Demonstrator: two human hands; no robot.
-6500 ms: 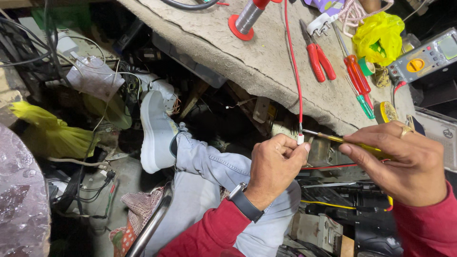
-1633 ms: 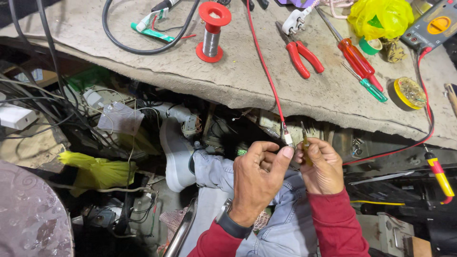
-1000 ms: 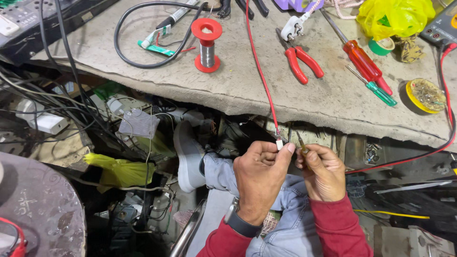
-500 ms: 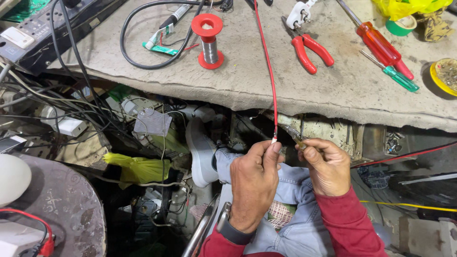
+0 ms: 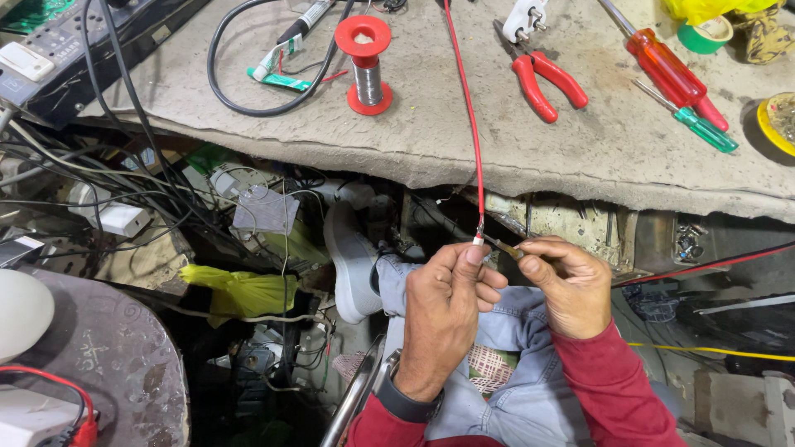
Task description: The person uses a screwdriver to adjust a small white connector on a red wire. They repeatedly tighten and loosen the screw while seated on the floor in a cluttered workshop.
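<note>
My left hand [image 5: 445, 310] pinches the end of a red wire [image 5: 469, 116] that runs down from the workbench edge. My right hand [image 5: 565, 281] grips a small dark metal piece [image 5: 502, 246] that meets the wire's white-tipped end between the two hands. Both hands are held close together over my lap, just below the bench front. A dark watch sits on my left wrist, and both sleeves are red.
On the grey bench top [image 5: 414, 141] lie a red solder spool [image 5: 364, 54], a black cable loop [image 5: 248, 83], red-handled pliers [image 5: 542, 74], a red screwdriver [image 5: 671, 70] and a green one [image 5: 704, 131]. Tangled cables, a yellow bag [image 5: 240, 291] and a grey shoe [image 5: 348, 265] fill the space below.
The yellow-handled tool is no longer in my right hand, which has come in close to the left. The view has drifted, so the bench tools appear further up and right.
</note>
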